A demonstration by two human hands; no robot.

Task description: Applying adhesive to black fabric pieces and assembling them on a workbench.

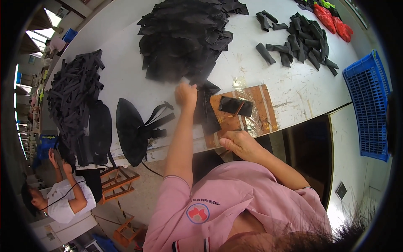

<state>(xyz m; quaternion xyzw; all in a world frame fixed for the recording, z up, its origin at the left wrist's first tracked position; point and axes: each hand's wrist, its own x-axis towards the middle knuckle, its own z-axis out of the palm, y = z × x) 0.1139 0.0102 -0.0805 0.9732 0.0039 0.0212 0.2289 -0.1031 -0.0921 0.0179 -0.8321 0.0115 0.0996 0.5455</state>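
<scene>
1. The white worktop carries nearly everything here; its near edge is close to the person's front, so cloth pulled too far could slip over it.
2. A co-worker sits at lower left, well apart from both hands.
3. The black stack lies at the far middle, just past the left hand. Its layers are uneven, so a careless tug might bring several at once or make it slump.
4. A pile of strips lies far left, tangled enough that I'd expect snags.
5. The blue crate stands at the far right, out of the hands' way.
6. Black rolls lie loose at upper right; a brushing sleeve could set some rolling. Red bags lie beyond them.
7. The wooden board is before the right hand. Its taped surface looks scuffed, and a raised edge could catch cloth.
8. A strapped black piece rests left of the left forearm; its straps could hook the arm.
9. A dark sheet lies between stack and board, seemingly overlapping the board.
10. The left hand has its fingers drawn in at the stack's near edge; the right hand curls at the board's near edge. Whether either pinches anything, I cannot tell.
11. A phone lies on the board, an obstacle if cloth is spread there.
</scene>
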